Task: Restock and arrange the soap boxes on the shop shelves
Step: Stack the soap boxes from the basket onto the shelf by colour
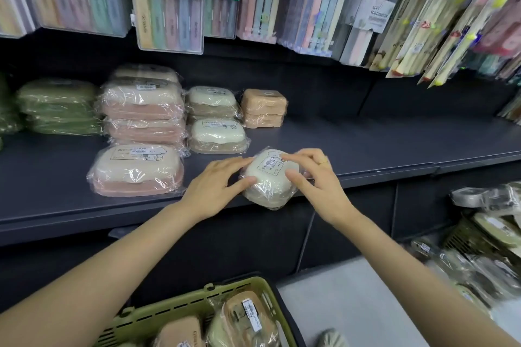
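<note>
Holding white soap box (270, 177) at shelf (380, 149) front edge: left hand (215, 187) and right hand (311, 175) pinch opposite sides. Likely light, rigid shell; plastic wrap slick, crinkly. Best grip: firm sides, not loose film.

2 bare forearms, no sleeves, thin gold ring (323, 162) on right hand (315, 177)
</note>
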